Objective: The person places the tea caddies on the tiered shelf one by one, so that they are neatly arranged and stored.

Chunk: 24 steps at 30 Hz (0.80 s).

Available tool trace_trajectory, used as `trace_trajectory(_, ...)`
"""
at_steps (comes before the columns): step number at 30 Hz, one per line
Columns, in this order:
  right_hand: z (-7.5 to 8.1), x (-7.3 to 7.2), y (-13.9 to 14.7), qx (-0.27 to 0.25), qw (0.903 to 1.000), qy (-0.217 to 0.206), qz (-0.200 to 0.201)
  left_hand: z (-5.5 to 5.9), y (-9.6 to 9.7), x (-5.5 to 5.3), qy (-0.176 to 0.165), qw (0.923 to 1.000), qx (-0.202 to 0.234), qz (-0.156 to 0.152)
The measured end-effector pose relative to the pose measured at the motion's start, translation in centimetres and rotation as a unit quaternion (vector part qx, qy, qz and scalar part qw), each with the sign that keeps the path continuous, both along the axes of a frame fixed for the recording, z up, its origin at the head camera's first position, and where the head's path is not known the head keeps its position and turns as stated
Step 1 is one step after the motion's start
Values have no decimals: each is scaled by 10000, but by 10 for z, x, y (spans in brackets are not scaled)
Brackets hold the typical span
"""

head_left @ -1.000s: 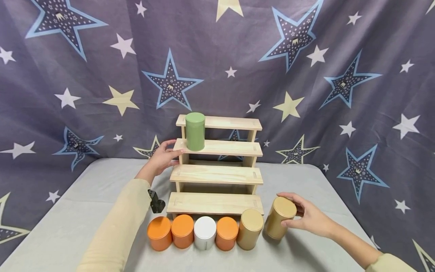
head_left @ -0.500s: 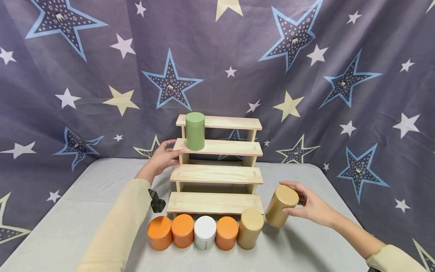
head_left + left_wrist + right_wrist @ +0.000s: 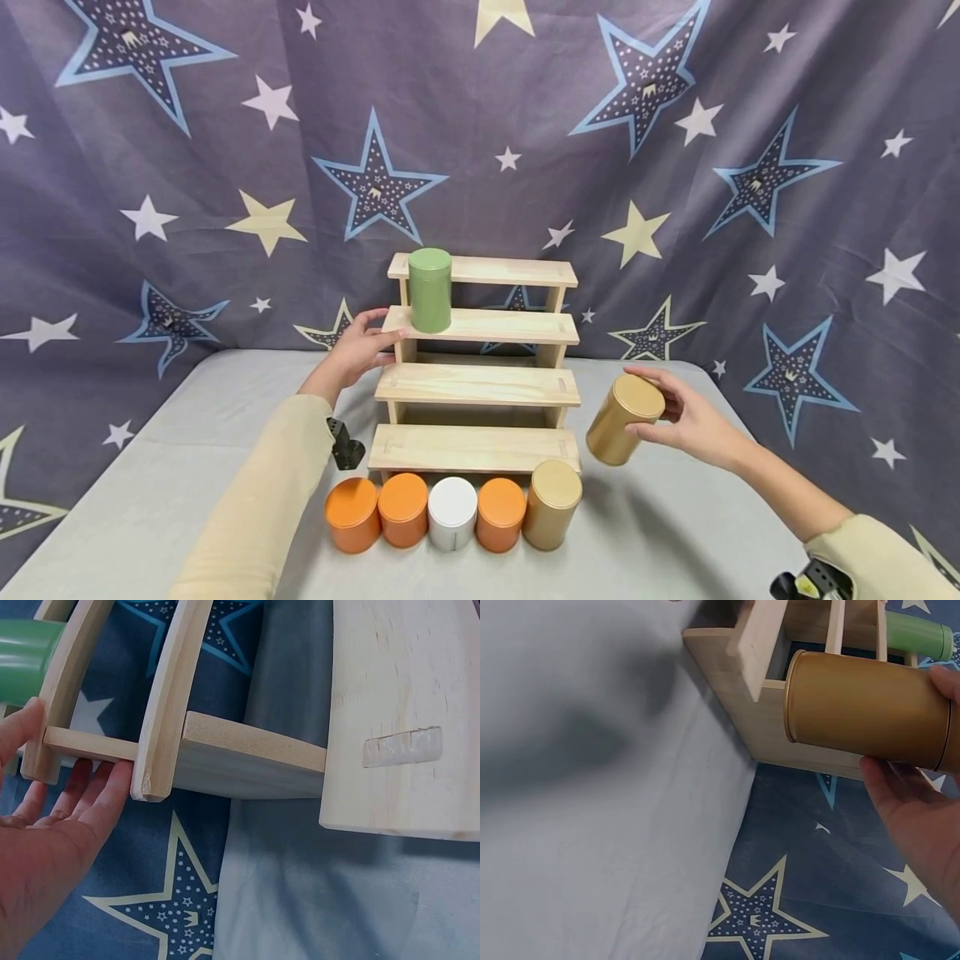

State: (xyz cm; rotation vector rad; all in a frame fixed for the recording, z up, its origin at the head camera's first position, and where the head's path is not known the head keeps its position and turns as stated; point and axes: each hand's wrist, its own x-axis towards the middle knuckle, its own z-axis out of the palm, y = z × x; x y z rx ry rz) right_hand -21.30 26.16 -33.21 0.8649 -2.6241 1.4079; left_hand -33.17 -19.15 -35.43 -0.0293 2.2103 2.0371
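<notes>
A gold tin canister (image 3: 621,425) hangs above the table to the right of the stepped wooden shelf (image 3: 480,384), tilted with its lid to the right. My right hand (image 3: 693,425) grips it around the lid end, thumb on the near side. In the right wrist view the canister (image 3: 866,709) overlaps the shelf's side. My left hand (image 3: 358,348) holds the shelf's left edge at the second tier from the top, thumb on the board and fingers against the side piece (image 3: 90,744). On that same tier, at its left end, stands a green canister (image 3: 431,292).
Before the shelf's bottom step, a row on the grey-covered table (image 3: 180,433) runs from two orange canisters (image 3: 353,515) (image 3: 402,510) to a white one (image 3: 452,514), a third orange one (image 3: 500,515) and another gold one (image 3: 552,505). A starry curtain (image 3: 480,125) hangs behind.
My right hand has raised the gold canister from near the table, upward and slightly toward the back. The left hand stays on the shelf, and the other canisters have not moved.
</notes>
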Motion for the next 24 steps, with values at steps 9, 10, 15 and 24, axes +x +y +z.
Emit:
trace_trajectory(9, 7, -8, -9, 71, 9994, -82, -314, 0, 0, -1, -39, 10000, 12, 22)
trace_trajectory(10, 8, -9, -11, 67, 9994, -78, -330, 0, 0, -2, -34, 10000, 15, 18)
trace_trajectory(15, 11, -14, -18, 2, 9995, -72, -308, 1, -1, -1, -48, 10000, -2, 22)
trace_trajectory(24, 21, -20, -19, 100, 9988, -146, -447, 1, -1, -4, -144, 9999, 53, 1)
